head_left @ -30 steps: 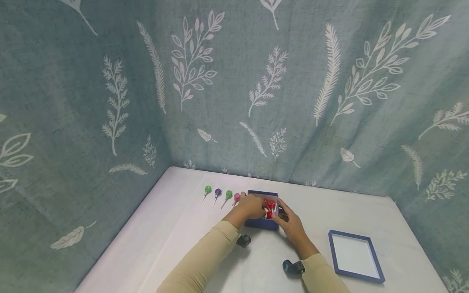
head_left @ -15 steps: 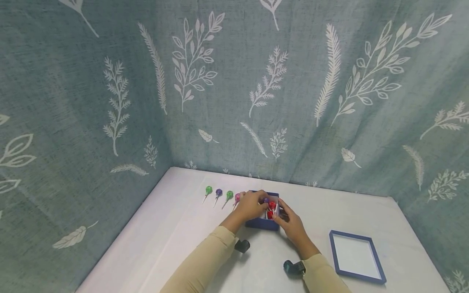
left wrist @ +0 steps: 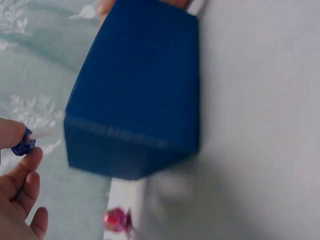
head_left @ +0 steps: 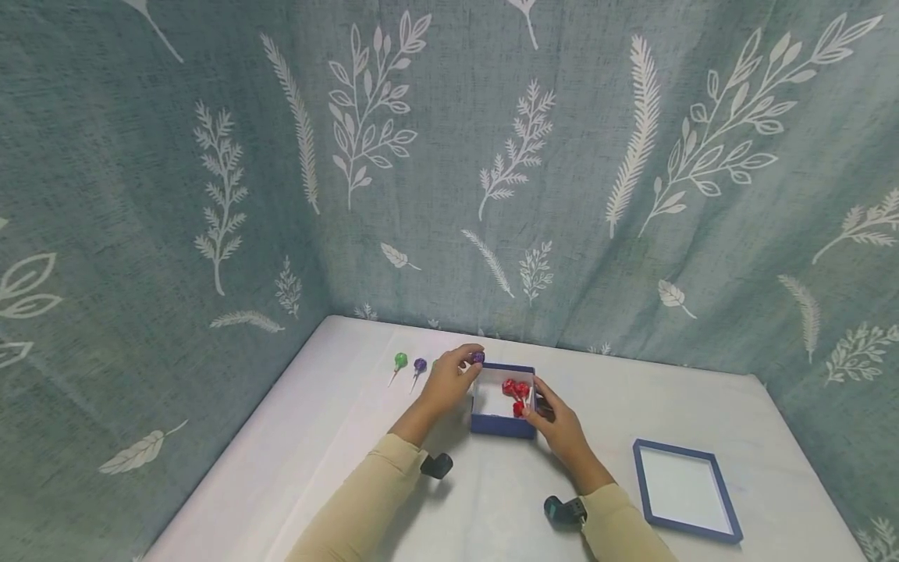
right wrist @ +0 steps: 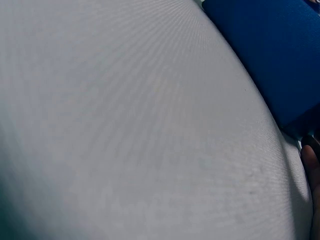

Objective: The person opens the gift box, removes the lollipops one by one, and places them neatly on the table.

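My left hand (head_left: 444, 382) pinches a purple-wrapped lollipop (head_left: 477, 357) above the back left corner of a blue box (head_left: 502, 426). In the left wrist view the same lollipop (left wrist: 23, 146) sits between thumb and finger, its pale stick blurred. Several red lollipops (head_left: 521, 389) lie in the right part of the box. My right hand (head_left: 562, 433) holds the box's right wall, thumb at the inner side and fingers outside. Only a bit of the right hand (right wrist: 311, 165) enters the right wrist view, beside the box (right wrist: 280, 55).
Left of the box, a green lollipop (head_left: 400, 360) and a purple lollipop (head_left: 420, 364) lie in a row. A pink lollipop (left wrist: 115, 220) shows in the left wrist view. A blue-rimmed lid (head_left: 691, 528) lies at the right, white inside up. Patterned curtains hang behind the table.
My left hand has lifted the purple lollipop out of the box and moved left and back, now covering part of the lollipop row. The right hand stays on the box.
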